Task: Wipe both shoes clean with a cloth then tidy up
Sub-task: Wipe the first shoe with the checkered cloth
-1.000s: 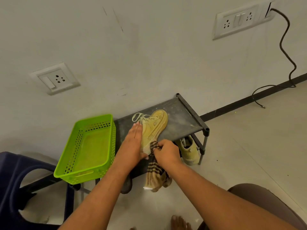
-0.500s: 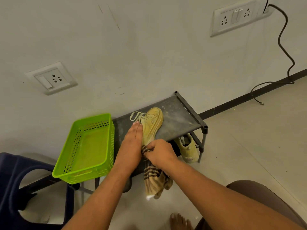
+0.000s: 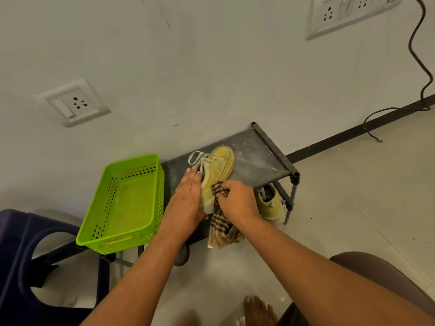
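Shoe in hand: the tan lace-up shoe (image 3: 217, 170) lies on the top shelf of the dark metal shoe rack (image 3: 256, 161), toe towards the wall. It seems tipped onto its side, pale sole edge facing right.
Left grip: the left hand (image 3: 188, 196) lies flat, fingers straight against the shoe's left side, bracing it and clasping nothing.
Right grip: the right hand (image 3: 237, 198) has its fingers curled round a bunch of the checked brown-and-cream cloth (image 3: 221, 227), pressed to the heel end. The rest of the cloth hangs off the rack's front edge.
Other shoe: the second tan shoe (image 3: 270, 205) sits on the lower shelf under the rack's right end, touched by neither hand.
Step, as I judge it: wiping the first shoe's heel and sole rim. The second shoe and the tidying are not yet done.
Doing it well: hold the brace firm so the shoe cannot skid on the dusty shelf. Stroke from heel to toe and turn the cloth to a clean patch. Gather the hanging tail, and steer clear of the loose laces.
Tidy-up spot: the lime-green perforated plastic basket (image 3: 160, 196) stands just left of the shoe, a likely home for the cloth.
Hidden: the right hand covers the heel and where the cloth meets it. The left thumb is out of sight. A dark rounded thing under the rack's front is too unclear to name.
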